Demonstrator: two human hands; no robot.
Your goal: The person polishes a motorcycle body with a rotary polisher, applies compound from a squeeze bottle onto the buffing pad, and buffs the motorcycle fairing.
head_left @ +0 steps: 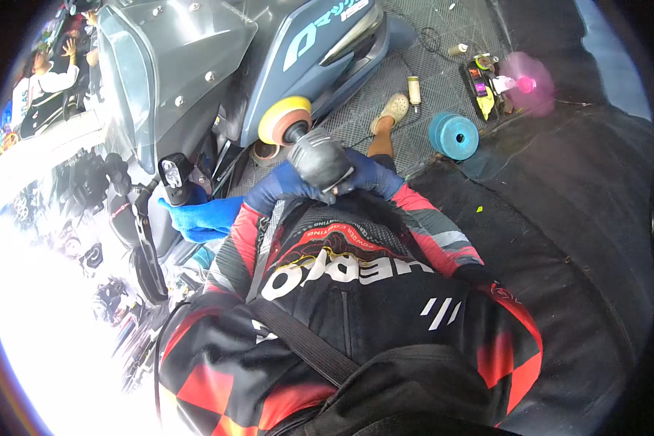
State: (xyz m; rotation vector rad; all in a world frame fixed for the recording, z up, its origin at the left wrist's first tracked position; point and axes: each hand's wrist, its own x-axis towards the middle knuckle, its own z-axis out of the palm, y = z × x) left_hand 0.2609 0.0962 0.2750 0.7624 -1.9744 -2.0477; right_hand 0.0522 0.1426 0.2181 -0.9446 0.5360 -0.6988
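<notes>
A polisher (320, 161) with a rounded dark body is held close in front of my chest. Its yellow and orange foam pad (285, 120) is at the blue-grey side panel (298, 62) of a scooter; whether it presses on the panel is hard to tell. My left hand (287, 183), dark blue in colour, is closed around the machine from the left. From the right my right hand (368, 174), also dark blue, wraps its other side. Most fingers are hidden behind the polisher body. A blue cloth (203, 220) lies by my left forearm.
On the grey patterned mat (429, 73) are a bottle (414, 91), a blue roll-shaped object (454, 136) and a small tray (481, 91) of supplies beside a blurred pink fan (527, 83). My clog-covered foot (392, 109) rests there. A person (47, 83) is at upper left.
</notes>
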